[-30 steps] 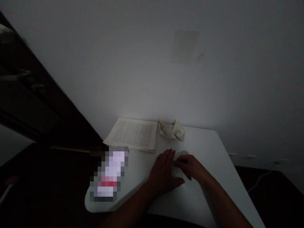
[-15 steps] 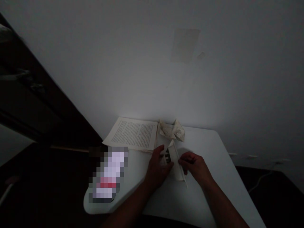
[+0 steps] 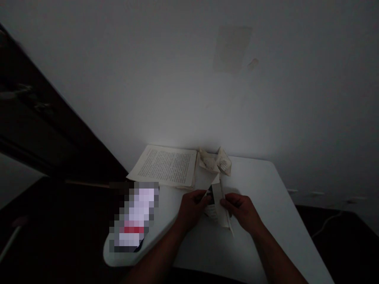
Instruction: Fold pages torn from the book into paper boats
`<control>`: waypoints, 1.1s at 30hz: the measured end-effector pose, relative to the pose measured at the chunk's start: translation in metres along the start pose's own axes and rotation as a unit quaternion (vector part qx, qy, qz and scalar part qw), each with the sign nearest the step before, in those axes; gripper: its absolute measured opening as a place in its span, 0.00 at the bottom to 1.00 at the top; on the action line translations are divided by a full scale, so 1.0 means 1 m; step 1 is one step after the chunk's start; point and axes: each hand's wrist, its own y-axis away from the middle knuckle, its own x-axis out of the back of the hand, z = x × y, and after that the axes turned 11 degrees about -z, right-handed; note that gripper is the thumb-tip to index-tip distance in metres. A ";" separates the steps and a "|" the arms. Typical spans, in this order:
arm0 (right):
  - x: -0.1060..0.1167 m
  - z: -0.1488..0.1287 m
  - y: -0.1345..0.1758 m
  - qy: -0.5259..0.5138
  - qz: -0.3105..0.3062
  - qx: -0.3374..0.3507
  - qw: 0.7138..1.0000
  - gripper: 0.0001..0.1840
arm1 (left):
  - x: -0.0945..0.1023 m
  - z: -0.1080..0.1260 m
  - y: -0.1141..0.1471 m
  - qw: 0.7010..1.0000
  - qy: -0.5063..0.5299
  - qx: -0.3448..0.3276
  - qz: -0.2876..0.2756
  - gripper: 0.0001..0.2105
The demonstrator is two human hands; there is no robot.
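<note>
A partly folded sheet of printed paper (image 3: 219, 205) is held between my two hands over the white table. My left hand (image 3: 192, 207) is closed, its thumb and fingers pinching the paper's left side near a dark printed patch. On the opposite side, my right hand (image 3: 241, 209) grips the long folded edge between thumb and curled fingers. The paper's far end comes to a point, and a thin strip sticks out at the near end. Just beyond it stand folded paper shapes (image 3: 213, 161) with printed text, close to the wall.
A stack of printed pages (image 3: 166, 165) lies at the table's back left. In front of it is a phone (image 3: 134, 217) with a blurred lit screen. The white table (image 3: 260, 177) meets a pale wall (image 3: 166, 98). A dark door (image 3: 38, 106) stands at left; a cable (image 3: 328, 223) hangs right.
My left hand has gone from spread fingers beside the paper to a pinch on its left side, which now lifts and opens slightly. My right hand keeps hold of the right edge.
</note>
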 end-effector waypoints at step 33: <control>-0.006 0.001 0.008 0.029 -0.037 -0.021 0.999 0.15 | 0.000 0.007 0.000 0.994 -0.098 -0.041 0.035 0.13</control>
